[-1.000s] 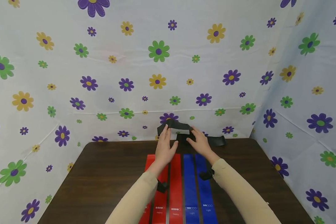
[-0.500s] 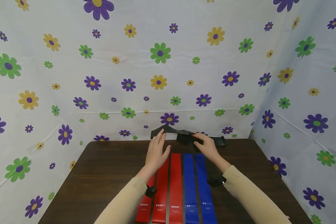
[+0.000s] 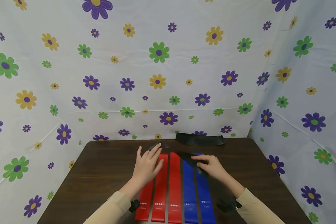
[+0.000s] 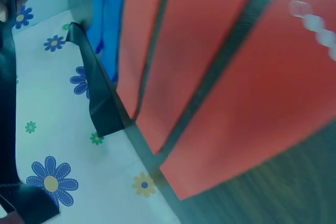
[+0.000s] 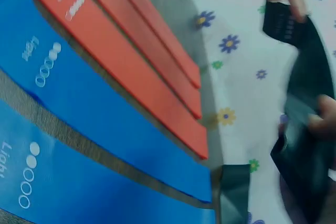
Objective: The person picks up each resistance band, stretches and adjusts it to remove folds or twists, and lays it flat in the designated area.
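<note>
Both hands hold one black resistance band (image 3: 188,159), stretched between them over the far ends of the laid-out bands. My left hand (image 3: 145,166) pinches one end, which carries small pale print in the right wrist view. There, the thumb of my right hand (image 3: 213,167) presses on the dark band (image 5: 310,77) farther along. Below the hands lie red bands marked Heavy (image 3: 174,186) and blue bands marked Light (image 3: 190,189), side by side. Another black band (image 3: 200,139) lies apart from the hands at the table's back edge.
The dark wooden table (image 3: 100,180) ends at a white cloth with flowers (image 3: 140,68), which rises behind it. A second cloth side (image 3: 308,93) stands on the right. Dark wrist cameras are strapped on both wrists.
Both hands have come down and nearer to me with the black band, from the back edge to over the red and blue bands. They have spread apart. The other black band has stayed.
</note>
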A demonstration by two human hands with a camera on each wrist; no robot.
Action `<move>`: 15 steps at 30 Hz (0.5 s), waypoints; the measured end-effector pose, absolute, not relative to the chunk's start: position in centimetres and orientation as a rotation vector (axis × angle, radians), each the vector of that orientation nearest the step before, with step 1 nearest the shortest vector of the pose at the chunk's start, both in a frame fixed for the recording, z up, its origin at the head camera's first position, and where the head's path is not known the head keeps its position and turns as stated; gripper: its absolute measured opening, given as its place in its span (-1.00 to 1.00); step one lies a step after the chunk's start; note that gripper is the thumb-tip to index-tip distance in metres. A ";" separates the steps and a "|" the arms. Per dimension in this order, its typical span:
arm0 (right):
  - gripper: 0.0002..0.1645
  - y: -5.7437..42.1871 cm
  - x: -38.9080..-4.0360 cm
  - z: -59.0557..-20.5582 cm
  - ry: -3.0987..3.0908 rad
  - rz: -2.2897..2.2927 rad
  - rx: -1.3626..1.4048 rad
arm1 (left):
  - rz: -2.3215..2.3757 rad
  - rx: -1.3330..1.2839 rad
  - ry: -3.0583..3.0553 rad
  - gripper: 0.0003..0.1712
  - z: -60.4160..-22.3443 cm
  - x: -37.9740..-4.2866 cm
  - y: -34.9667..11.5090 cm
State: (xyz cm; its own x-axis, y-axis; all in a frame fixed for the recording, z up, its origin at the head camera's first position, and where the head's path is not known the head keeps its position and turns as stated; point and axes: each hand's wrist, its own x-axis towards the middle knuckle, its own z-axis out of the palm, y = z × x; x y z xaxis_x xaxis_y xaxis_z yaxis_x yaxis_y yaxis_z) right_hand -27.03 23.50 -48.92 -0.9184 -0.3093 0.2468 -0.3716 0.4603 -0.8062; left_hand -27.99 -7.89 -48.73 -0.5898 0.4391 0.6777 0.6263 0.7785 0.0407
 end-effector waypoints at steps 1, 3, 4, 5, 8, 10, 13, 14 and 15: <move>-0.63 23.7 -26.7 -48.8 -2.659 1.526 0.638 | -0.348 -0.807 -2.280 -0.47 -48.8 -27.7 -8.2; -0.65 24.0 -26.2 -48.6 -2.713 1.635 0.693 | -0.320 -0.848 -2.246 -0.47 -49.0 -27.2 -8.6; -0.65 24.2 -26.0 -48.6 -2.740 1.679 0.725 | -0.313 -0.867 -2.239 -0.48 -49.0 -26.9 -8.9; -0.66 24.4 -25.9 -48.5 -2.760 1.714 0.764 | -0.309 -0.887 -2.233 -0.49 -49.1 -26.6 -9.0; -0.66 25.2 -25.6 -48.8 -2.811 1.776 0.881 | -0.314 -0.948 -2.233 -0.54 -49.3 -25.7 -9.5; -0.65 25.8 -25.4 -49.2 -2.836 1.804 0.959 | -0.327 -0.996 -2.255 -0.60 -49.4 -25.0 -9.8; -0.66 26.6 -25.3 -50.0 -2.859 1.862 1.048 | -0.367 -1.074 -2.336 -0.70 -49.7 -23.8 -10.1; -0.66 26.9 -25.2 -50.3 -2.861 1.901 1.074 | -0.396 -1.098 -2.376 -0.73 -49.9 -23.5 -10.2; -0.66 27.1 -25.1 -50.5 -2.868 1.939 1.088 | -0.425 -1.122 -2.431 -0.77 -50.0 -23.1 -10.3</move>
State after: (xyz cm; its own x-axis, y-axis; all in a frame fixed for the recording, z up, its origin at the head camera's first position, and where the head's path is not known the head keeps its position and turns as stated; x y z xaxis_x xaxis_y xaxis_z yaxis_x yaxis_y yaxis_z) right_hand -25.13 27.05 -50.52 -0.7146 -0.6962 -0.0678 -0.1965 0.2928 -0.9357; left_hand -23.11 -10.33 -49.98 -0.5819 0.6429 0.4981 0.7737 0.6263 0.0957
